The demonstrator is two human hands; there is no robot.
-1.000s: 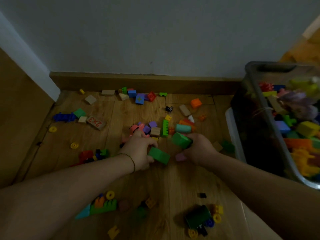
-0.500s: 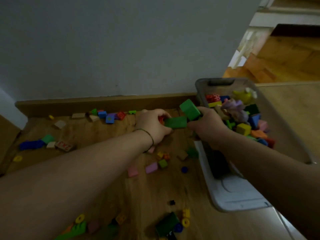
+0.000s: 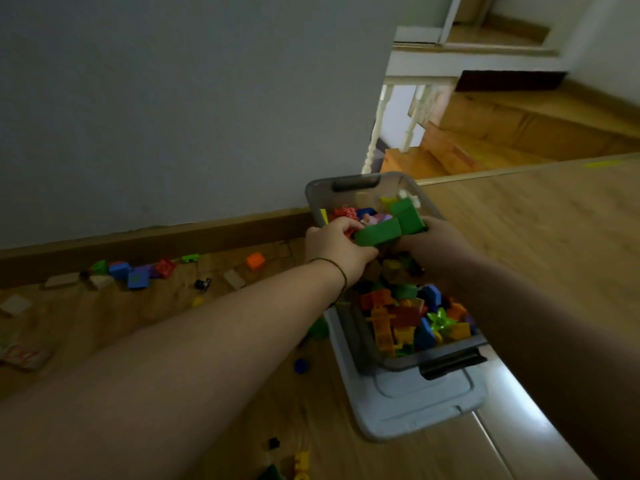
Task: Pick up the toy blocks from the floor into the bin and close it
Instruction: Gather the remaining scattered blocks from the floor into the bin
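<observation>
Both my hands hover over the open grey bin (image 3: 446, 360), which holds several coloured blocks. My left hand (image 3: 337, 249) grips a long green block (image 3: 377, 232), with small red pieces tucked under its fingers. My right hand (image 3: 436, 242) grips a second green block (image 3: 408, 215) that touches the first one. The grey lid (image 3: 415, 405) lies flat on the floor under and in front of the bin. Several loose blocks (image 3: 138, 275) stay scattered on the wooden floor along the skirting board at left.
A grey wall and a wooden skirting board (image 3: 156, 239) run behind the blocks. A wooden number tile (image 3: 24, 355) lies at far left. More small pieces (image 3: 301, 459) sit near the bottom edge. Stairs (image 3: 502, 133) rise at the back right.
Both hands have lifted the green blocks off the floor and carried them right, from the floor pile to above the bin. The view has swung right with them.
</observation>
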